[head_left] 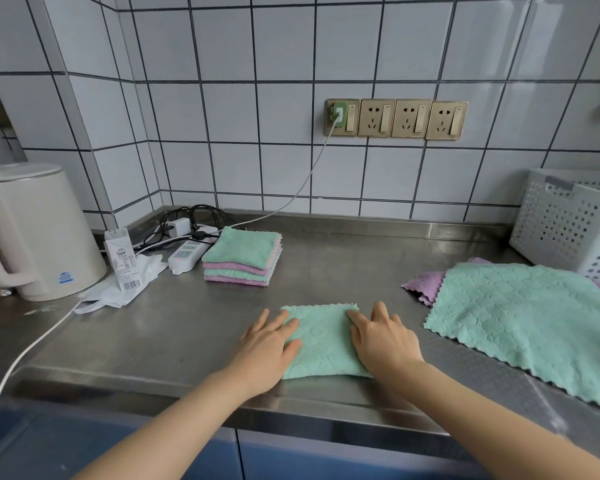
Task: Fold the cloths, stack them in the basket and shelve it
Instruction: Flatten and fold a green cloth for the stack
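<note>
A folded green cloth (323, 344) lies near the front edge of the steel counter (343, 268). My left hand (269, 344) presses flat on its left side and my right hand (383, 337) presses flat on its right side, fingers straight. A stack of folded green and pink cloths (242, 259) sits at the back left. To the right, an unfolded green cloth (527, 320) is spread over a purple cloth (425, 287). The white perforated basket (568, 223) stands at the far right against the wall.
A white kettle (32, 233) stands at the left, with a small carton (120, 258), a crumpled plastic bag (118, 292) and a power strip (186, 254) with cables beside it. A white cable (25, 355) trails over the counter's front edge. Wall sockets (395, 119) are above.
</note>
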The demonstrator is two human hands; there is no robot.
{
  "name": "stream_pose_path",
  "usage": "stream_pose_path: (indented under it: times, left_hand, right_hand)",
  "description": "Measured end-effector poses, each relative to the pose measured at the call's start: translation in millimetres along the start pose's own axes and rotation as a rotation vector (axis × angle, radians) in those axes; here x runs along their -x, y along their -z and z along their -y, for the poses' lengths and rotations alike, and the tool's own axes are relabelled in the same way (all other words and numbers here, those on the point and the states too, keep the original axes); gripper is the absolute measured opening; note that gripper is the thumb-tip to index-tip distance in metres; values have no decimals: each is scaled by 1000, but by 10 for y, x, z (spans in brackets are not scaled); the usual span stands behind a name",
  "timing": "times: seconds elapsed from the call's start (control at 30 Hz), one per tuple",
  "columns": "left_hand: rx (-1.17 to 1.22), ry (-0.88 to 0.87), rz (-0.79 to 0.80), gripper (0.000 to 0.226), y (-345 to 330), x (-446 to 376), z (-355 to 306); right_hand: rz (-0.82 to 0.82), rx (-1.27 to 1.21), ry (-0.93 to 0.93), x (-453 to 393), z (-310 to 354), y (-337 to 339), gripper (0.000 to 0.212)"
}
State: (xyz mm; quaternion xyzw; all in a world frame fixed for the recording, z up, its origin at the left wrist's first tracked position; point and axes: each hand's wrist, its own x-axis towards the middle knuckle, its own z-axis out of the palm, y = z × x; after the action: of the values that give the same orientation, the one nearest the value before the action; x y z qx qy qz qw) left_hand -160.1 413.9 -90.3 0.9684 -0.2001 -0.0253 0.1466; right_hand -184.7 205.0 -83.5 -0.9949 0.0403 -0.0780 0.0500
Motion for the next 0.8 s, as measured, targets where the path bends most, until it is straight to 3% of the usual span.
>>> stream_pose_path:
  times: [0.2,0.4,0.5,0.6,0.7,0.8]
  left_hand:
    - [275,124,-2,63,12,-25,-98]
    - [1182,366,-180,78,176,-189,-193]
    - [1543,552,-181,62,252,-228,-190]
    - [1571,541,-65,19,302,-201,-197]
    - [1495,410,-68,19,367,-267,-137]
    - [1505,292,-105,23,487,-401,33]
  right_hand:
    - [14,30,2,13,-20,-34,44]
    - [-12,6,-19,23,-29,-75,44]
    - [-29,-5,-32,22,-23,-93,45]
    - [-22,-65,-87,5,-28,-102,46]
    - [20,-208,-157,-110,4,-86,33]
    - [64,-620,-222,-305,92,-2,28]
